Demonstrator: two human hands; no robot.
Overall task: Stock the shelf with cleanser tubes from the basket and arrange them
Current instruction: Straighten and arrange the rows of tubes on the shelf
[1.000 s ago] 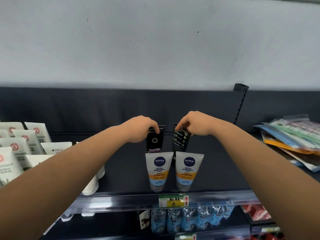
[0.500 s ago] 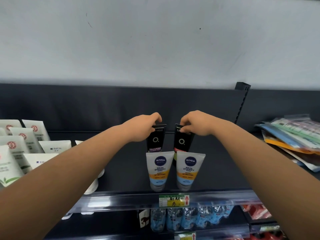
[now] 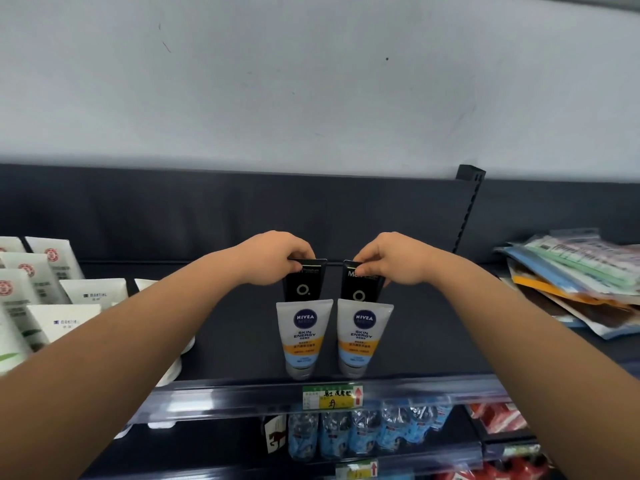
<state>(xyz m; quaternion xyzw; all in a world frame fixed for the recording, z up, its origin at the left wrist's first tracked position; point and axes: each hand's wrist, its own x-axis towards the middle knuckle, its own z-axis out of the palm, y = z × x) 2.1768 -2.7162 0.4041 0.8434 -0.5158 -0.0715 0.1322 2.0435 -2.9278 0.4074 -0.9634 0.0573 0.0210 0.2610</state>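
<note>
Currently, your left hand point(image 3: 273, 261) pinches the top edge of the left black tube point(image 3: 304, 284), and your right hand point(image 3: 391, 259) pinches the top edge of the right black tube point(image 3: 360, 285). Both black tubes stand side by side on the shelf point(image 3: 242, 323). One is directly behind the left Nivea tube point(image 3: 304, 337), the other behind the right Nivea tube point(image 3: 363, 337). Rows of white tubes point(image 3: 38, 271) stand at the far left. Stacked flat packets point(image 3: 571, 271) lie at the far right.

Pale grey wall point(image 3: 311, 81), dark back panel point(image 3: 173, 209), slotted upright point(image 3: 468, 209)
</note>
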